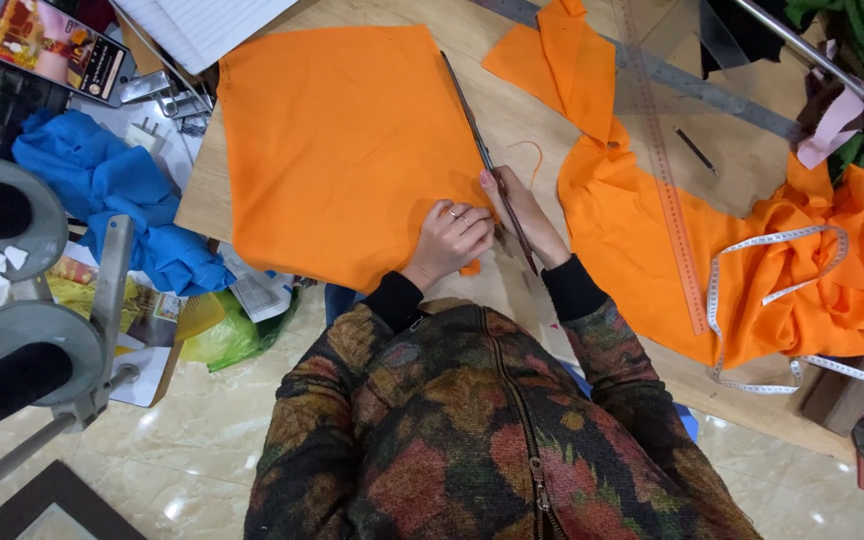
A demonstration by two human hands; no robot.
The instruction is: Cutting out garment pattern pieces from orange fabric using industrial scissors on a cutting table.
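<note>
A folded orange cloth lies flat on the wooden table. My left hand, with rings on its fingers, presses down on the cloth's near right corner. My right hand rests just beside it, fingers closed on a long thin dark stick that runs along the cloth's right edge and points away from me. My arms are in a dark flowered jacket with black cuffs.
More orange cloth is heaped at right, with a white tape measure and a long clear ruler over it. A metal ruler and pencil lie farther back. Blue cloth, a phone and a machine are at left.
</note>
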